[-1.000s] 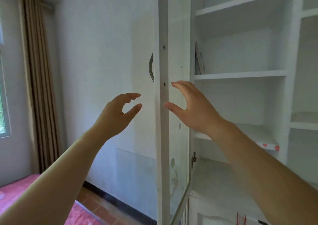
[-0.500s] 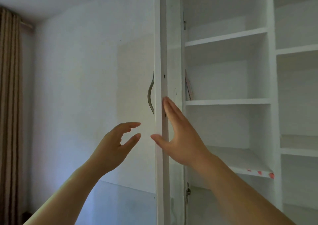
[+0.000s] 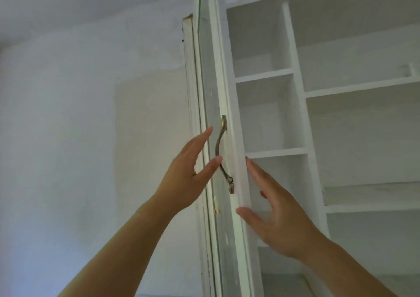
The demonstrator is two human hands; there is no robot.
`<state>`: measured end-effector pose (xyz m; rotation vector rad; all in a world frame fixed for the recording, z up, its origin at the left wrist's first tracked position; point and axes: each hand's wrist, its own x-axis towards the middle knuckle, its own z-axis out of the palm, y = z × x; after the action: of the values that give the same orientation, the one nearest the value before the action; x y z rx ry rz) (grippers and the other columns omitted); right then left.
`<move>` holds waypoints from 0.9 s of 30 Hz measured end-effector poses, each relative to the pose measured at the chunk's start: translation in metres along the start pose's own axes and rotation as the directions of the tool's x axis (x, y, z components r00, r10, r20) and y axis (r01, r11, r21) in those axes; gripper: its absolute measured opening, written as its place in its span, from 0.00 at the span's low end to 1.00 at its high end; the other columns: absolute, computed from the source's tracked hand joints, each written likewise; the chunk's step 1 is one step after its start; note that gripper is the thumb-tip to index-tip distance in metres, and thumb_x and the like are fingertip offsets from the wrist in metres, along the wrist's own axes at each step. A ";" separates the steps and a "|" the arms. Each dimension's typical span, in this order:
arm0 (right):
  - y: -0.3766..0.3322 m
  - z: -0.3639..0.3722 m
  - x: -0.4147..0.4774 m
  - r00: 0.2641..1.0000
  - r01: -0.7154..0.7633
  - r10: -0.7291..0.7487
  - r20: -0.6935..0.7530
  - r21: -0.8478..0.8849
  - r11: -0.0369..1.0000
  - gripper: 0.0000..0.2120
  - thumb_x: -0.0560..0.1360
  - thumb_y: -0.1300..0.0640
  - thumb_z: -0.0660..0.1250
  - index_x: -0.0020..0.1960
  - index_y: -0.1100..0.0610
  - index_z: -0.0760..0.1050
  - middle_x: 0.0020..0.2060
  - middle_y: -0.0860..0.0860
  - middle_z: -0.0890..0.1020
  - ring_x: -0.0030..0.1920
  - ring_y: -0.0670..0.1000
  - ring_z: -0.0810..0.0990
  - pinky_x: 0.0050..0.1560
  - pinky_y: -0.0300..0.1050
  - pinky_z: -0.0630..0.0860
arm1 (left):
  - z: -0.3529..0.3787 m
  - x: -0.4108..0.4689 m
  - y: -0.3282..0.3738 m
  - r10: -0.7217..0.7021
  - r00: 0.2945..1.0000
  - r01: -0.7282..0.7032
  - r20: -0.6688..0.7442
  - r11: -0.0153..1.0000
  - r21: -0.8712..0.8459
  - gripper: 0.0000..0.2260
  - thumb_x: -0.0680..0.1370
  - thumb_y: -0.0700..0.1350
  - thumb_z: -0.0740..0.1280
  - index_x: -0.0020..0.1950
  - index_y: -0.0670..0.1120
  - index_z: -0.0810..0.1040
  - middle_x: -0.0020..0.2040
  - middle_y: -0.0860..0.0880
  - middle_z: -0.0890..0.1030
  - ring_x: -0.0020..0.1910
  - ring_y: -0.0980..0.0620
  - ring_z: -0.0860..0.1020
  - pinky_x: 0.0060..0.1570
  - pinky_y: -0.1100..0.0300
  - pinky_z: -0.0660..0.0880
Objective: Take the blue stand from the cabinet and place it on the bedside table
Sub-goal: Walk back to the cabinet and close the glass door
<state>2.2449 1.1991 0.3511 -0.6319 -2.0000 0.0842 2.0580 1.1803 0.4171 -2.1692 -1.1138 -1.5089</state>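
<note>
The cabinet (image 3: 295,115) stands open, its white shelves in view on the right of the door (image 3: 218,92). The door is swung out edge-on toward the camera, its glass pane facing left and a curved metal handle (image 3: 221,153) fixed to its frame.

The left hand (image 3: 186,174) is raised on the left of the door, fingers stretched upward and thumb out; the thumb tip lies at the handle, touching or nearly so, I cannot tell which. Its grip is wide and holds nothing.

The right hand (image 3: 277,219) is on the right of the door, palm turned to the door's edge, fingers spread and pointing up. The fingertips lie at the door's frame just below the handle; contact is unclear. Its grip is wide too, with nothing in it.

No blue stand shows on any shelf in view. A small white piece (image 3: 410,69) sits on an upper shelf, well right of the door; what it is I cannot tell. A pale wall (image 3: 79,115) lies left of the door.
</note>
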 end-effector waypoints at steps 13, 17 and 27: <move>0.103 -0.091 -0.015 0.992 -0.126 0.124 -0.032 -0.415 0.901 0.37 0.77 0.44 0.58 0.72 0.39 0.33 0.70 0.30 0.34 0.72 0.35 0.40 0.73 0.42 0.51 | 0.184 0.045 -0.002 0.099 0.978 -0.090 0.183 0.994 -0.057 0.30 0.75 0.65 0.53 0.70 0.68 0.36 0.75 0.62 0.40 0.74 0.59 0.42 0.72 0.51 0.49; 0.148 -0.109 -0.007 0.988 -0.148 0.153 -0.022 -0.434 0.889 0.42 0.74 0.41 0.62 0.71 0.40 0.31 0.70 0.31 0.33 0.72 0.36 0.41 0.72 0.42 0.52 | 0.224 0.059 -0.006 0.089 0.983 -0.104 0.161 0.991 0.087 0.31 0.73 0.66 0.51 0.68 0.69 0.34 0.74 0.63 0.36 0.74 0.57 0.41 0.70 0.52 0.51; 0.259 -0.130 0.019 0.998 -0.051 0.066 0.023 -0.393 0.918 0.46 0.72 0.43 0.66 0.71 0.40 0.32 0.69 0.30 0.32 0.71 0.36 0.35 0.72 0.39 0.49 | 0.294 0.088 -0.037 0.029 0.987 -0.092 0.158 0.910 0.405 0.30 0.71 0.68 0.48 0.65 0.72 0.31 0.68 0.65 0.26 0.67 0.63 0.26 0.65 0.55 0.43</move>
<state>2.4497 1.4048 0.3492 -0.9512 -2.0489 -0.2802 2.2440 1.4212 0.3645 -2.0192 -1.2648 -0.9851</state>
